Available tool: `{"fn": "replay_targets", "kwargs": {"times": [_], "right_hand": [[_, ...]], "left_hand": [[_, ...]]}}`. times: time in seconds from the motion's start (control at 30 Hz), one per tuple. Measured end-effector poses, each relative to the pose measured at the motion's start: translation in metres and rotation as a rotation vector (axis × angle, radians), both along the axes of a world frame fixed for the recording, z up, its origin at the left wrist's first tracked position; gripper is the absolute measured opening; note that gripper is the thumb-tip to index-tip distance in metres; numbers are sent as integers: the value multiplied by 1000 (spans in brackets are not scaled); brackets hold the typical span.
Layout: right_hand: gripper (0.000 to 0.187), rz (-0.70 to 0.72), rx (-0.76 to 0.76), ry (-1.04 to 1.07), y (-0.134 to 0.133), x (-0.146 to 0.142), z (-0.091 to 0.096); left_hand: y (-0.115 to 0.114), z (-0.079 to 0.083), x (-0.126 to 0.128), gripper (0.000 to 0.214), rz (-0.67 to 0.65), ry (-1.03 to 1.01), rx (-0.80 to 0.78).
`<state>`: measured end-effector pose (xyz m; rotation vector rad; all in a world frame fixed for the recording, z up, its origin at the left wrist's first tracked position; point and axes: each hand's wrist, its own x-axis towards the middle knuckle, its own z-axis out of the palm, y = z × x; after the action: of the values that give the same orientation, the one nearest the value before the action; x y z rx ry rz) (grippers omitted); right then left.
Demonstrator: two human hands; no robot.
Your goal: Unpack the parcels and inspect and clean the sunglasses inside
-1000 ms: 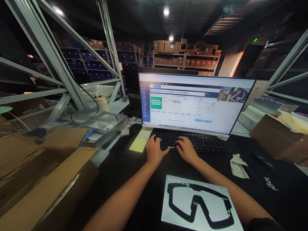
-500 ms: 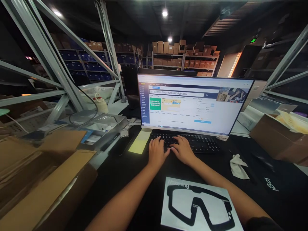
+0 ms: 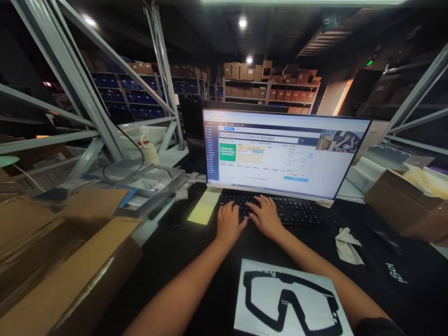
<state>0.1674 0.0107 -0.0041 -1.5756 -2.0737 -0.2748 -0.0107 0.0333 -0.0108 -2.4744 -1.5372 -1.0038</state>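
My left hand (image 3: 229, 223) rests with its fingers apart on the left part of a black keyboard (image 3: 297, 211). Beside it, my right hand (image 3: 266, 217) lies over the middle keys, fingers spread and holding nothing. Behind the keyboard stands a lit monitor (image 3: 259, 161) showing a page with a search bar, a green box and a small camera picture. A white box (image 3: 259, 303) printed with a black glasses frame and the word "Wakening" lies in front, close to my right forearm. Yellow sticky paper (image 3: 205, 207) sits left of my left hand.
An open cardboard box (image 3: 73, 261) fills the near left, by a grey tray (image 3: 154, 182). On the right are a crumpled cloth (image 3: 348, 246), a dark mouse (image 3: 385, 239) and a brown carton (image 3: 406, 205). Metal rack posts (image 3: 75, 93) rise at the left.
The fingers of my right hand have shifted slightly over the keys, and my left fingers a little too. The whole view has moved slightly; the boxes stay in place.
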Motion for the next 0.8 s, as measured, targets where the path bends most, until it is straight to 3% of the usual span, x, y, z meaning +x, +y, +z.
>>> {"fn": "replay_targets", "kwargs": {"times": [0.13,0.4,0.5,0.67,0.8], "right_hand": [[27,-19,-6,-12,-1,-5,2],[46,-61,26,60,-4,3,9],[46,-26,45,33,-8,4,6],[62,-54,85,-14,-9,4,0],[49,-97,96,-63,-8,13,2]], "left_hand": [[-1,0,1,31,-11,8,-5],[-1,0,1,29,-29,-18,9],[-1,1,1,28,-40,-42,10],[-2,5,0,26,-70,-94,0],[-5,7,-1,22,-98,-154,-29]]}}
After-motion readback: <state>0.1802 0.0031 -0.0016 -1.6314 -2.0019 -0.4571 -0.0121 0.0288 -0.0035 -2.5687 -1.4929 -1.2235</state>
